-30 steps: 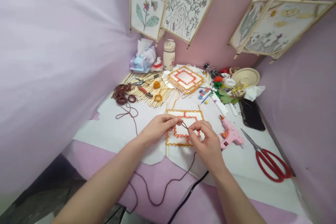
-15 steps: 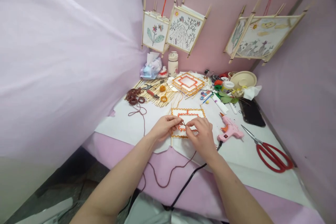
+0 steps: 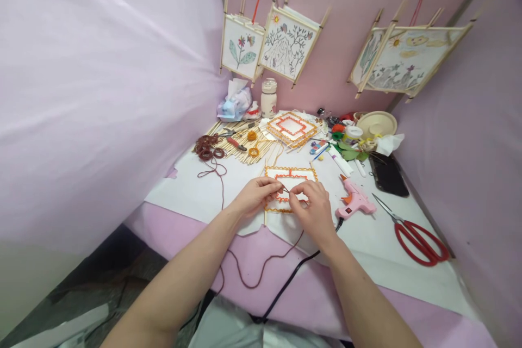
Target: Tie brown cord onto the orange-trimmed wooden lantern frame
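Note:
My left hand [image 3: 261,194] pinches a dark red-brown cord [image 3: 261,283] between thumb and fingers. Close beside it, my right hand [image 3: 313,204] pinches the same cord, with a short stretch spanning the small gap between the fingertips. The cord loops down over the table's front edge and runs back to a tangled brown bundle at the left. Under both hands lies a stick frame [image 3: 274,171] trimmed with wavy orange and red cord; the hands cover part of it.
A pink glue gun [image 3: 355,200] with a black cable, red-handled scissors [image 3: 422,242] and a phone [image 3: 389,175] lie to the right. Wooden sticks [image 3: 261,155], pliers [image 3: 236,144] and the brown cord bundle [image 3: 207,147] are at left. Behind are another trimmed frame [image 3: 304,138], a bottle [image 3: 268,99] and hanging lanterns [image 3: 289,43].
My right fingertips have moved slightly away from the left, showing a little more cord between them. The view has shifted slightly; the things on the table stay put.

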Motion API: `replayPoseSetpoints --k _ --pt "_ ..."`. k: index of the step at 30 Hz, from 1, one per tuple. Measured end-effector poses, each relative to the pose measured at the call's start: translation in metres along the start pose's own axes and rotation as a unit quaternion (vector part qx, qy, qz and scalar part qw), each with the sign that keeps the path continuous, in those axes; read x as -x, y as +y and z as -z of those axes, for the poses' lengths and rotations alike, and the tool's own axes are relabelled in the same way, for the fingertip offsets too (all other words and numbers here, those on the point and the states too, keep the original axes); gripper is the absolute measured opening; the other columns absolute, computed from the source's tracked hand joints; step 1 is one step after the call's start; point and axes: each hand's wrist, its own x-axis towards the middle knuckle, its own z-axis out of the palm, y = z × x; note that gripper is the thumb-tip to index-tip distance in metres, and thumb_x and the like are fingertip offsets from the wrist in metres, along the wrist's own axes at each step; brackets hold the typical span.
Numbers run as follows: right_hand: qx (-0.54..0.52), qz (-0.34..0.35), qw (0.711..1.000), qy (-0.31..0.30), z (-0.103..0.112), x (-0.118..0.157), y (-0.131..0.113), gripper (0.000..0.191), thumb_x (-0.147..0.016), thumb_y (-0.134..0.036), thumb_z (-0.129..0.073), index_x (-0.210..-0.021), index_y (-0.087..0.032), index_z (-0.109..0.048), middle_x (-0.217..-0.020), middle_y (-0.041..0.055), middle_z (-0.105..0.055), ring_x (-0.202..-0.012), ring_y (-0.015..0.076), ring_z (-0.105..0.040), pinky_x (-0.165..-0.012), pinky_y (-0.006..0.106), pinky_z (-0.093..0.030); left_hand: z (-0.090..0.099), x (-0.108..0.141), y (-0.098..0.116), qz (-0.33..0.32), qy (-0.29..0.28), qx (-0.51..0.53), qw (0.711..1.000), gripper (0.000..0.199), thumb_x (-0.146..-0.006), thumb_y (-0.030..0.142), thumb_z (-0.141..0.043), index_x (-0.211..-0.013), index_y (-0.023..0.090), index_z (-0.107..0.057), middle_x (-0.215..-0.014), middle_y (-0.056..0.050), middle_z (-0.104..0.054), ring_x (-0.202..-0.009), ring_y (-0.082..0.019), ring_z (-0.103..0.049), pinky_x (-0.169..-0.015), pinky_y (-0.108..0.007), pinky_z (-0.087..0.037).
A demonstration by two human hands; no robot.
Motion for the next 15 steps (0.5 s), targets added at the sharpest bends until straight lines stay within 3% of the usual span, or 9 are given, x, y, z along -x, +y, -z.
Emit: replayPoseSetpoints --k 15 --pt "-0.068 -0.035 0.997 -0.006 0.0019 -0.0021 -0.0022 0.010 -0.078 -0.017 -0.055 -0.070 -0.022 -0.054 -0.075 0.0004 -0.058 -0.078 0.0186 -0.051 -0.076 0.034 -0.038 -0.0035 -0.0008 -0.0031 -0.017 -0.016 0.043 0.999 0.024 -0.067 0.031 -0.079 -0.074 0.012 -0.066 -0.067 0.000 -0.058 -0.059 -0.006 -0.045 -0.057 -0.020 -0.034"
